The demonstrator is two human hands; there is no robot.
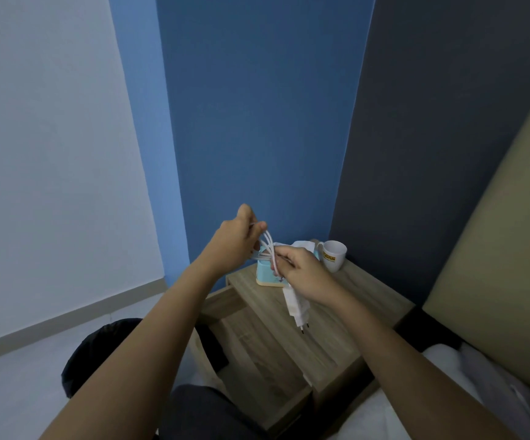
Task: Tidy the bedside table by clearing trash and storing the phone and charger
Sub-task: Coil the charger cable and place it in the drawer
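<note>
Both my hands are raised above the wooden bedside table. My left hand pinches loops of the white charger cable. My right hand grips the same cable where it meets the white charger plug, which hangs down from that hand with its pins pointing low. The cable is coiled in several loops between the two hands. I see no phone in view.
A light blue tissue box with white tissue sticking up stands at the table's back, partly behind my hands. A white mug sits at the back right. The table's drawer is pulled out. A black bin bag sits on the floor at left; the bed lies to the right.
</note>
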